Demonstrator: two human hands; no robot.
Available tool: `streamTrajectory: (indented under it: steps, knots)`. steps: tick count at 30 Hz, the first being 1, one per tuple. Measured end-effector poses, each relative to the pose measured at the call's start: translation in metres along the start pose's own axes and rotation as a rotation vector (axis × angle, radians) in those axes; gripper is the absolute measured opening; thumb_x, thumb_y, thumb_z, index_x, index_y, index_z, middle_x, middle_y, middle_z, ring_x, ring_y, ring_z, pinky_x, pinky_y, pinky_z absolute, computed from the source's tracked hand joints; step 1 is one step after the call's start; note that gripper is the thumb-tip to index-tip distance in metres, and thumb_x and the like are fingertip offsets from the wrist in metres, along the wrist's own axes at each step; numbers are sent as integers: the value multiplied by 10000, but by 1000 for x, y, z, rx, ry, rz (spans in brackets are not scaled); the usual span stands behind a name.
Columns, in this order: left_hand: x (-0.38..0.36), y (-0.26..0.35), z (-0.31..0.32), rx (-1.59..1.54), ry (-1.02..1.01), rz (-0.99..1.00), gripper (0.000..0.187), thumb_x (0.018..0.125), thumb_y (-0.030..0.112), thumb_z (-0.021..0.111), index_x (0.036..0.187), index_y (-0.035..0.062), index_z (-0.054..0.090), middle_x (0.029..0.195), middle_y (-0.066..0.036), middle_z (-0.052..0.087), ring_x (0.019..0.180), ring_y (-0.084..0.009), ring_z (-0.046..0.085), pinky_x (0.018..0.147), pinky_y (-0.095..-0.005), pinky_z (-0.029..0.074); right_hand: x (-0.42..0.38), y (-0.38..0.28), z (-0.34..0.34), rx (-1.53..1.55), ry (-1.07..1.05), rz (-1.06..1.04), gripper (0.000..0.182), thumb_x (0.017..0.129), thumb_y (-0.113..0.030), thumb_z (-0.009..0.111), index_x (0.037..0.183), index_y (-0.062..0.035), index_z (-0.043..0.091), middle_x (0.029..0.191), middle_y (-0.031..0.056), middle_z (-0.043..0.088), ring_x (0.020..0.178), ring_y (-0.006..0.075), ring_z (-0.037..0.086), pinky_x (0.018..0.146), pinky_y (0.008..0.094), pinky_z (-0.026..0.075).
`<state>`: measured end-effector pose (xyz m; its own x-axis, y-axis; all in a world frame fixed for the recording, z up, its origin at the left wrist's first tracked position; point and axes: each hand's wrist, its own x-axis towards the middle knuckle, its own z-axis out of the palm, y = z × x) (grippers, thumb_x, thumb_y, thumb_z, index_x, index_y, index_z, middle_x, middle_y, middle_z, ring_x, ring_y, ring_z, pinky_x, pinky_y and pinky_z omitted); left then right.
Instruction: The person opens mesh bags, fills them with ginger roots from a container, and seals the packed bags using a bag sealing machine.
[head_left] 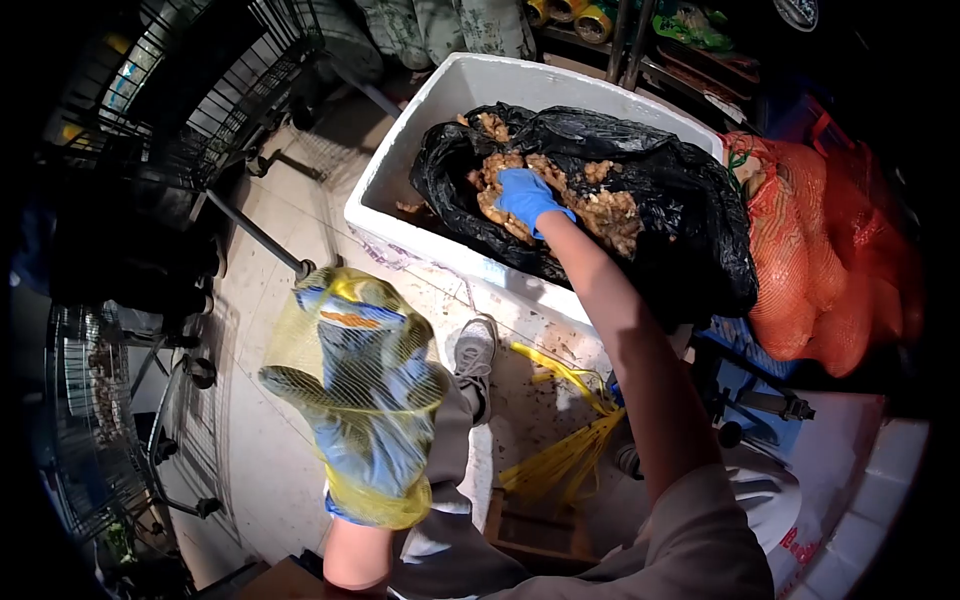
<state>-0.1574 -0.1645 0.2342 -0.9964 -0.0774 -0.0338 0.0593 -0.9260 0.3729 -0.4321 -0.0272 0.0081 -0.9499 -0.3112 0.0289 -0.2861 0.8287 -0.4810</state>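
My right hand [527, 197], in a blue glove, is down among the ginger roots [610, 218], its fingers curled over a knobbly piece and partly hidden. The ginger lies in a black plastic bag [590, 128] that lines a white foam box [397, 150]. My left hand [370, 450] is inside a yellow mesh bag [400, 509] and holds it up over the floor, left of the box. Blue shows through the netting, with a blue and orange band near the top. The fingers of this hand are hard to make out beneath the mesh.
A full orange-red mesh sack [790, 250] leans at the box's right end. Yellow netting [570, 450] hangs between me and the box. Wire carts [110, 400] stand along the left. My shoe [475, 355] is close to the box's near side.
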Motion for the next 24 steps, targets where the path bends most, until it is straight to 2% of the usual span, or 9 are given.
streamTrajectory:
  steps: [2,3,6,10,15,16,18,19,24]
  knots:
    - [-4,-2,0,-12,11,-20,611,762,460,504,1194,47,377,1125,-169,455,958,-296,481,721,-370,474,11,2,27,-78,-25,-73,307,627,-199,595,897,-53,579,898,165,584,848,299,565,735,369,451]
    - [-6,-2,0,-14,23,-30,611,763,461,503,1193,47,377,1125,-169,455,958,-297,481,720,-370,474,12,-2,29,-143,-156,-67,351,617,-227,612,924,-62,572,928,145,585,859,288,568,736,373,456]
    - [-12,-2,-3,-11,44,-42,611,763,463,502,1193,47,377,1125,-168,455,959,-298,481,717,-370,475,19,-13,34,-118,-164,-59,360,622,-234,608,938,-65,568,936,137,585,855,289,570,725,381,461]
    - [-16,3,-5,-11,64,-33,612,763,465,501,1193,47,378,1124,-168,455,961,-299,481,713,-370,476,21,-23,24,-223,-235,47,254,665,-170,567,890,-54,586,884,157,592,840,302,570,712,382,458]
    - [-17,11,-6,-29,81,-6,613,763,467,499,1193,47,378,1123,-168,456,963,-301,481,709,-370,478,3,-18,14,-156,-247,-104,239,670,-131,543,893,-55,582,895,163,584,833,321,562,717,380,451]
    - [-17,11,-5,-39,81,-6,613,763,468,499,1192,47,378,1123,-168,456,963,-301,481,708,-370,478,2,-17,10,-180,-300,-148,329,671,-200,589,972,-68,560,956,160,567,885,320,542,767,381,431]
    - [-16,10,1,-59,83,-11,614,763,469,498,1192,47,378,1123,-167,456,964,-302,481,706,-369,479,-8,-14,-2,-30,-47,-213,463,658,-289,631,1056,-78,523,1007,154,549,938,316,516,821,375,403]
    - [-13,10,7,-70,83,-32,616,761,482,490,1195,59,379,1110,-157,469,914,-295,502,673,-361,486,-7,-9,-14,2,-21,-185,553,656,-348,637,1116,-84,482,1039,150,535,974,306,496,857,359,379]
    - [-14,1,9,-134,10,-131,672,699,490,544,1212,97,362,1167,-141,434,1033,-319,455,769,-401,479,-14,50,-101,-80,-48,-81,286,687,-229,557,884,-23,585,897,188,565,869,329,528,765,382,416]
